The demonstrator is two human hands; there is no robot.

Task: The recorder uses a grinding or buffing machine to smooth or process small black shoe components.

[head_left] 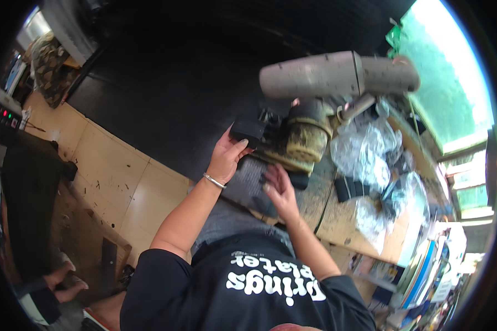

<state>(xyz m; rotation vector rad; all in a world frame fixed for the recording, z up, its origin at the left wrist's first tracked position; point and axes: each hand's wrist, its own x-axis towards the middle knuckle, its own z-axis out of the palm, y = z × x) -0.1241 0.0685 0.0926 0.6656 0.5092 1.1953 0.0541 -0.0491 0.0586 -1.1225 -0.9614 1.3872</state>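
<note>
Pinched between the thumb and fingers of my left hand is a flat black rectangular piece, held at the left side of a worn yellowish machine. Its far edge merges with dark parts of the machine, so I cannot tell whether they touch. My right hand hovers just in front of the machine, fingers apart and nothing visible in them. Below both hands a dark grey surface lies in front of the machine.
A long grey lamp-like housing hangs over the machine. Crumpled clear plastic bags lie on the wooden bench to the right. A large black sheet spreads beyond. Another person's bare limbs show at lower left.
</note>
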